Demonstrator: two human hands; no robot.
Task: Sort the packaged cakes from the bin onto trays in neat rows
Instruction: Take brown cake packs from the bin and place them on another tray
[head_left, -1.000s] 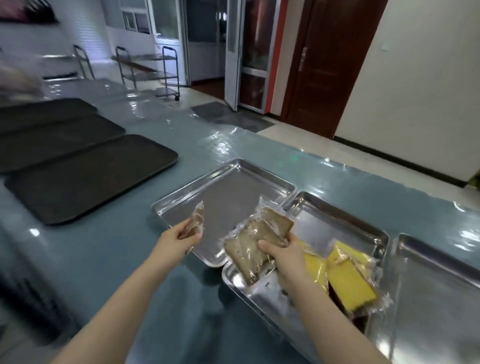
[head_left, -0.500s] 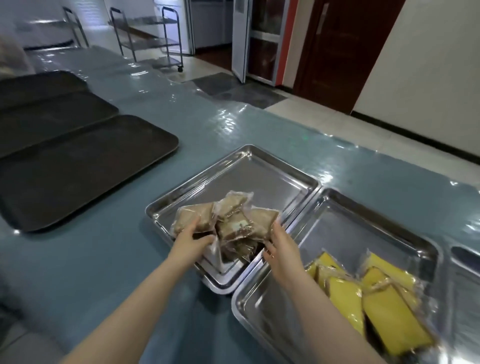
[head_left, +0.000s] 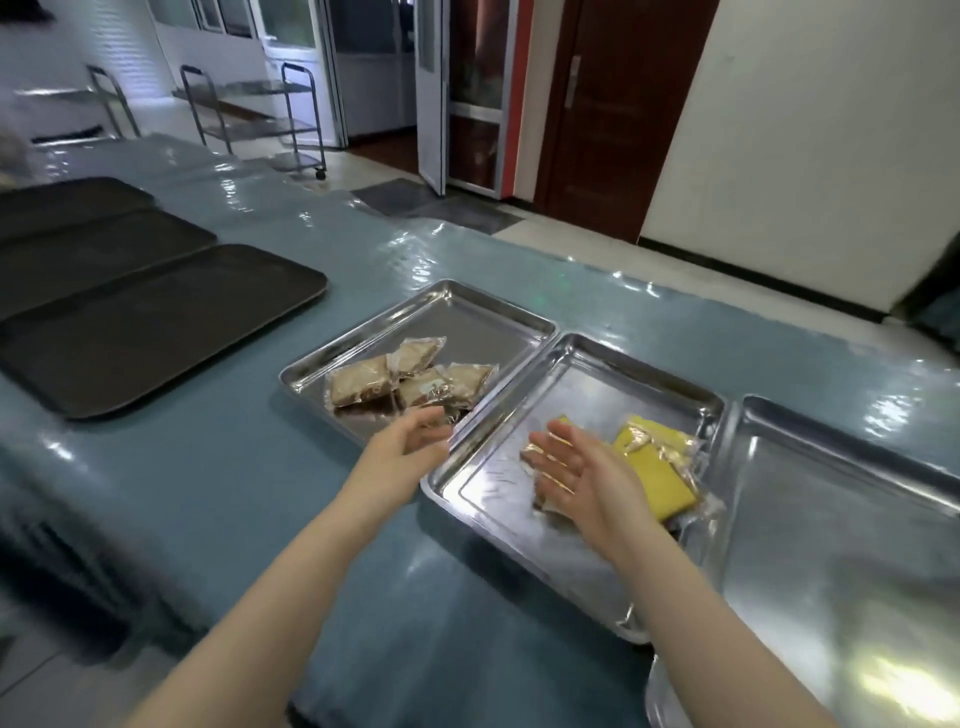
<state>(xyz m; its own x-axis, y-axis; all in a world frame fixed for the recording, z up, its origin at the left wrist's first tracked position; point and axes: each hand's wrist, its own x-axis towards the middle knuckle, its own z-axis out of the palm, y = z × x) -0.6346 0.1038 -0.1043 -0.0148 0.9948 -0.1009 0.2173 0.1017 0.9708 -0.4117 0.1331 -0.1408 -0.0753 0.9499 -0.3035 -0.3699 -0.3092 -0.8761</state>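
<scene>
Far left on the counter (head_left: 218, 483), three dark trays (head_left: 156, 332) are lying side by side with nothing showing on them.

Next rightward, a steel tray (head_left: 467, 312) is holding four brown packaged cakes (head_left: 410, 382), bunched at its near end, touching and partly overlapping rather than sitting in a row. The left hand (head_left: 410, 447) is hovering at that tray's near right corner, its grip released, fingers loosely extended and grasping nothing; whether it is touching the rim is hard to tell.

To the right, a second steel tray (head_left: 587, 374), butting against the first, is holding yellow packaged cakes (head_left: 654, 467) in a loose pile toward its near right side, with something brownish in wrap partly hidden under the palm. The right hand (head_left: 587, 478) is hanging just over that pile, fingers straight and spread, grip released and empty.

Farthest right, a third steel tray (head_left: 857, 519) is showing only bare metal.

These packs are probably handling light and soft: sponge slices in thin, glossy film that is likely slipping against the steel and against each other. Squeezing the middle risks crushing the cake, so taking each pack by its long edges or the crimped seal ends looks safest. Sliding them flat may be the easier way to straighten the rows.
</scene>
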